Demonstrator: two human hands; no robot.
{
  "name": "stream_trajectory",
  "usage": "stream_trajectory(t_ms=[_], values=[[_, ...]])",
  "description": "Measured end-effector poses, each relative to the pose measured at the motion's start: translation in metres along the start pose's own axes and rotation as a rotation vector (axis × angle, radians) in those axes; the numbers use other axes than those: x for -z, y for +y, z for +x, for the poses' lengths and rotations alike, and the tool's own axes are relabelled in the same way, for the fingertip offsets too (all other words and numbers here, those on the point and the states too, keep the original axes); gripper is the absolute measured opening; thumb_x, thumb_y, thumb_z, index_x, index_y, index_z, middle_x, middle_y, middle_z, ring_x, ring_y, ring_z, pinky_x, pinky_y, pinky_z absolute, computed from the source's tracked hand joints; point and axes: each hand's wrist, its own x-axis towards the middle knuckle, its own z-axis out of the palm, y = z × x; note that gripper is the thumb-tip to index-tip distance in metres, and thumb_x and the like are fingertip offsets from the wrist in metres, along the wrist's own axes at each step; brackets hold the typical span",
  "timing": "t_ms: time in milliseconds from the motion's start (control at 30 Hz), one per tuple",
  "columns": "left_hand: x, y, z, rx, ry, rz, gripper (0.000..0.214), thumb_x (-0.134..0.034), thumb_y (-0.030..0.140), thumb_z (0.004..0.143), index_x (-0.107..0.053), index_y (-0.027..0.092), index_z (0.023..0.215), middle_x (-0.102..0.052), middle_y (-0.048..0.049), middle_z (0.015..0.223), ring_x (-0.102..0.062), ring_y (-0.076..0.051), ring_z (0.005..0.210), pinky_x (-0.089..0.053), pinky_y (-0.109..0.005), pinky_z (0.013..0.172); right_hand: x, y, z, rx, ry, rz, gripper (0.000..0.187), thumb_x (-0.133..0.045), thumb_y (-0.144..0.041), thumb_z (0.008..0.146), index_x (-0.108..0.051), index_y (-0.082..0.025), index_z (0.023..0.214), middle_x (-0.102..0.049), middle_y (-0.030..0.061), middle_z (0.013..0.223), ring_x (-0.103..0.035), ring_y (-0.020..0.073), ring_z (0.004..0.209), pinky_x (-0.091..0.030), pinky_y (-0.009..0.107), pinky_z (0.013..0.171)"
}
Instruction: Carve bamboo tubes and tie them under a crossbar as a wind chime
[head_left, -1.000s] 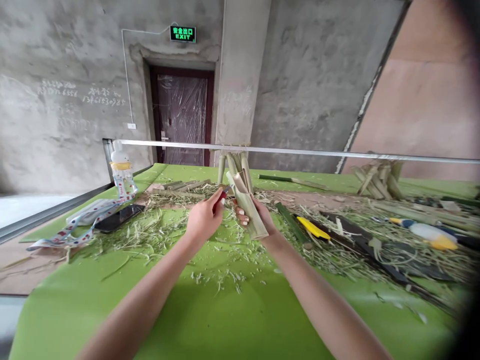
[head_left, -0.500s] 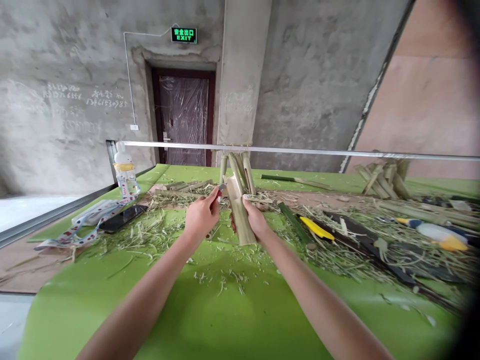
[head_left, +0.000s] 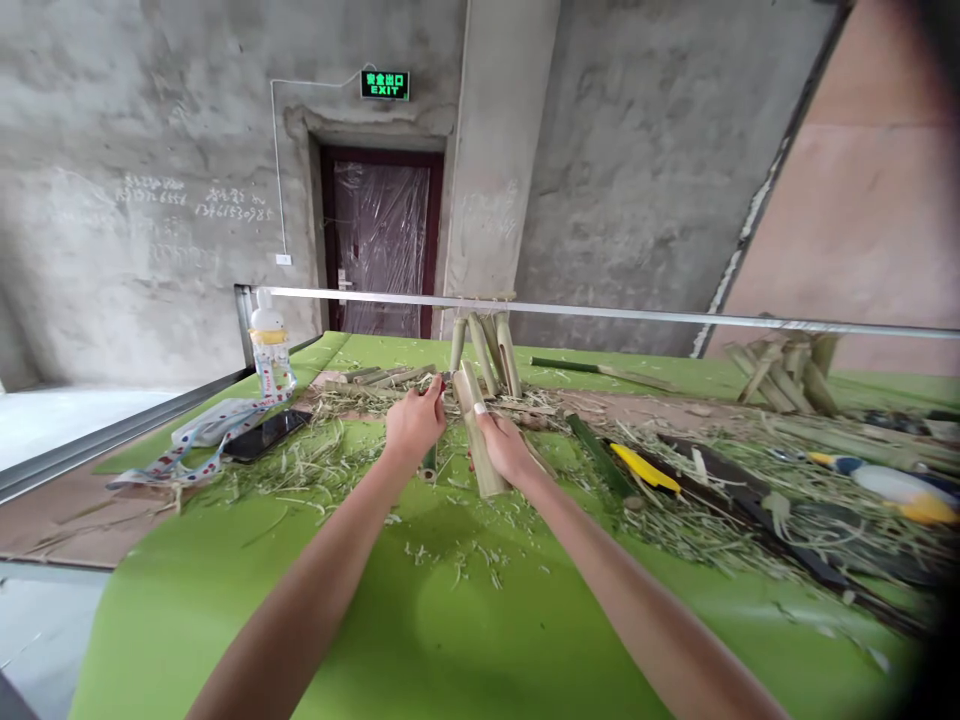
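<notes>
Bamboo section (head_left: 474, 445) sits clenched in your right hand (head_left: 508, 450), while your left hand (head_left: 412, 425) pinches a small red-handled knife (head_left: 439, 385) just beside it.

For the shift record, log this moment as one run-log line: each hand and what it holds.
left hand: red-handled knife | right hand: bamboo section | around: bamboo shavings on green mat

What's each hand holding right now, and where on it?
The left hand grips a red-handled knife by its handle, in the fingers. The right hand holds a bamboo tube around its middle.
</notes>
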Motion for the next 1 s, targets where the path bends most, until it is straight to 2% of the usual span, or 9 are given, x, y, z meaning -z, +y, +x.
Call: stream_trajectory(t_ms=[167,233,333,400,467,533,733,867,1000], values=[[-0.012,0.004,0.006,-0.038,-0.018,0.015,0.049,-0.03,0.03,0.091,-0.031,0.029,0.139,-0.06,-0.0113,0.093,-0.062,-0.02,0.072,-0.046,-0.029,0.062,-0.002,0.005,0.007,-0.023,0.019,0.014,0.038,-0.044,-0.057,0.082,-0.048,-0.019,0.08,-0.052,0.0013,0.052,-0.054,0.0177,0.042,-0.048,0.033,0.042],[-0.014,-0.001,0.011,0.023,-0.048,-0.016,0.05,-0.032,0.027,0.09,-0.031,0.028,0.14,-0.061,-0.0121,0.093,-0.062,-0.02,0.071,-0.047,-0.029,0.061,-0.003,0.006,0.002,-0.056,-0.001,0.003,0.037,-0.044,-0.056,0.083,-0.049,-0.019,0.084,-0.054,0.0019,0.052,-0.054,0.0174,0.042,-0.048,0.032,0.041],[-0.011,-0.028,0.02,0.26,-0.133,-0.062,0.049,-0.035,0.016,0.086,-0.042,0.017,0.135,-0.064,-0.0139,0.082,-0.062,-0.021,0.065,-0.046,-0.028,0.055,-0.004,0.008,-0.008,-0.098,-0.151,-0.004,0.032,-0.048,-0.05,0.083,-0.053,-0.02,0.089,-0.057,0.0043,0.057,-0.053,0.016,0.042,-0.045,0.03,0.037],[-0.006,-0.054,0.024,0.33,-0.092,-0.058,0.046,-0.034,0.017,0.086,-0.047,0.016,0.13,-0.065,-0.0145,0.082,-0.063,-0.024,0.07,-0.047,-0.03,0.057,-0.001,0.008,-0.009,-0.1,-0.191,0.013,0.03,-0.048,-0.048,0.084,-0.055,-0.019,0.091,-0.058,0.0053,0.059,-0.053,0.0154,0.042,-0.045,0.029,0.037],[-0.001,-0.077,0.026,0.376,0.06,-0.043,0.045,-0.034,0.024,0.087,-0.048,0.02,0.129,-0.067,-0.0137,0.086,-0.063,-0.027,0.079,-0.047,-0.032,0.063,0.006,0.008,-0.004,-0.1,-0.092,0.02,0.032,-0.045,-0.047,0.086,-0.054,-0.017,0.094,-0.058,0.005,0.058,-0.054,0.0156,0.043,-0.047,0.029,0.039],[0.001,-0.09,0.026,0.418,0.105,-0.064,0.043,-0.035,0.027,0.086,-0.051,0.021,0.126,-0.067,-0.0131,0.09,-0.063,-0.028,0.083,-0.046,-0.033,0.066,0.015,0.008,0.002,-0.125,-0.011,0.033,0.034,-0.043,-0.047,0.087,-0.052,-0.016,0.096,-0.057,0.0033,0.056,-0.055,0.0157,0.043,-0.048,0.029,0.041],[-0.005,-0.09,0.028,0.437,-0.048,-0.138,0.037,-0.033,0.03,0.085,-0.062,0.019,0.106,-0.067,-0.0132,0.095,-0.063,-0.027,0.087,-0.046,-0.031,0.065,0.026,0.014,0.005,-0.173,0.034,0.069,0.034,-0.052,-0.049,0.081,-0.051,-0.02,0.097,-0.06,0.0024,0.06,-0.058,0.0173,0.048,-0.049,0.03,0.045],[-0.012,-0.1,0.029,0.53,-0.167,-0.096,0.033,-0.044,0.028,0.079,-0.064,0.01,0.099,-0.065,-0.0201,0.101,-0.062,-0.03,0.093,-0.046,-0.033,0.068,0.024,0.017,0.005,-0.246,0.064,0.063,0.026,-0.06,-0.044,0.076,-0.051,-0.022,0.088,-0.061,0.0042,0.064,-0.06,0.0198,0.053,-0.05,0.032,0.048],[-0.021,-0.108,0.03,0.525,-0.225,-0.082,0.03,-0.05,0.025,0.075,-0.063,0.01,0.097,-0.065,-0.0208,0.101,-0.061,-0.03,0.095,-0.047,-0.032,0.068,0.024,0.016,0.005,-0.253,0.054,0.088,0.025,-0.066,-0.037,0.072,-0.051,-0.022,0.084,-0.061,0.0042,0.06,-0.059,0.0203,0.053,-0.049,0.032,0.047]])
